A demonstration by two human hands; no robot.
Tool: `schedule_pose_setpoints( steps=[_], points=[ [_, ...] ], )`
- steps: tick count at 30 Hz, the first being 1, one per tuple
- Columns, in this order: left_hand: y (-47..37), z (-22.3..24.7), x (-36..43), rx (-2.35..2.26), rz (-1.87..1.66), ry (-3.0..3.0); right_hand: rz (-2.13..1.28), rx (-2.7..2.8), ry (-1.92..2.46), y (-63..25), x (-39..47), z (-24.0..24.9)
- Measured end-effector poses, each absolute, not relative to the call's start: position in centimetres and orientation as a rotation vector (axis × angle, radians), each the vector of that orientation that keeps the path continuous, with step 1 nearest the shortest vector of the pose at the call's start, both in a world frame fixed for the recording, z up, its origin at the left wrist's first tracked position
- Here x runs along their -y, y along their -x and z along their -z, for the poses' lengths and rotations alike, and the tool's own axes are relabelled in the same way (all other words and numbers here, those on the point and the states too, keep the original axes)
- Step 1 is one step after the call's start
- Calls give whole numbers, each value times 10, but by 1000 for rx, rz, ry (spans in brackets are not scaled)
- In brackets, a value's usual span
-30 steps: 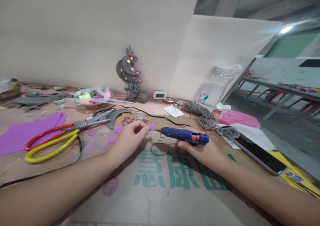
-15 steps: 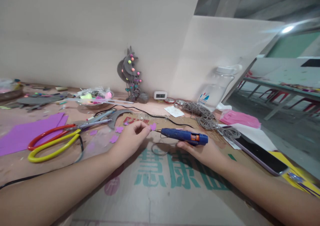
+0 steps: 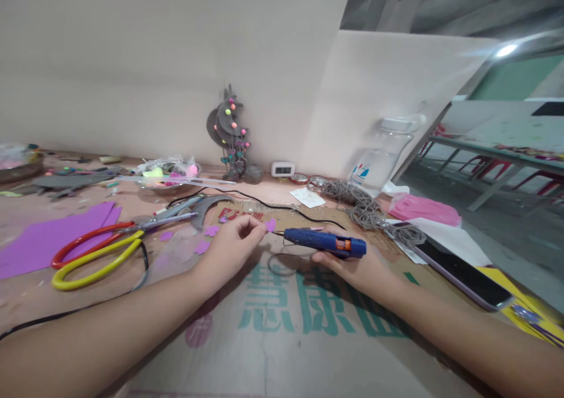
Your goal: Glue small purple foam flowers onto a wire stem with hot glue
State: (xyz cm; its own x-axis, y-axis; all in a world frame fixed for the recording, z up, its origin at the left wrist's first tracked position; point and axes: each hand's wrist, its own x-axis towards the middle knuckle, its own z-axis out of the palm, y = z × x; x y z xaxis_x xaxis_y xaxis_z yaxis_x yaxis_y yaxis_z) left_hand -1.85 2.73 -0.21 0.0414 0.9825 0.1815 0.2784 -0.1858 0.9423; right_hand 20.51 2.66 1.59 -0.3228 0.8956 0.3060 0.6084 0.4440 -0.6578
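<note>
My right hand (image 3: pixel 348 263) is wrapped round a blue hot glue gun (image 3: pixel 324 242), its nozzle pointing left. Between the thumb and fingers of my left hand (image 3: pixel 235 239) is a small purple flower cutout (image 3: pixel 270 226). The gun's tip is right at the cutout; whether they touch I cannot tell. Both hands are above a printed cardboard sheet (image 3: pixel 220 351). Several more purple cutouts (image 3: pixel 202 247) lie left of my left hand, beside a grey crescent piece (image 3: pixel 207 210). A loop of grey cord (image 3: pixel 282 271) shows below the nozzle.
Scissors (image 3: pixel 97 257) with red and yellow handles lie left, near purple sheets (image 3: pixel 57 236). A grey moon ornament (image 3: pixel 229 130) stands against the wall, with a small digital clock (image 3: pixel 282 169) beside it. Grey cord (image 3: pixel 365 204), a water bottle (image 3: pixel 379 157) and a phone (image 3: pixel 462 271) are right.
The view has shifted very slightly. Both hands keep their grips, with the cutout still at the glue gun's tip.
</note>
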Motion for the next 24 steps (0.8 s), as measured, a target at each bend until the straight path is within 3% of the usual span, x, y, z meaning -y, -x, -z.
schedule_pose_setpoints(
  steps=[24],
  points=[
    [19, 1, -29, -1330, -1187, -1605, -487, 2082, 1268, -205, -26, -15]
  ],
)
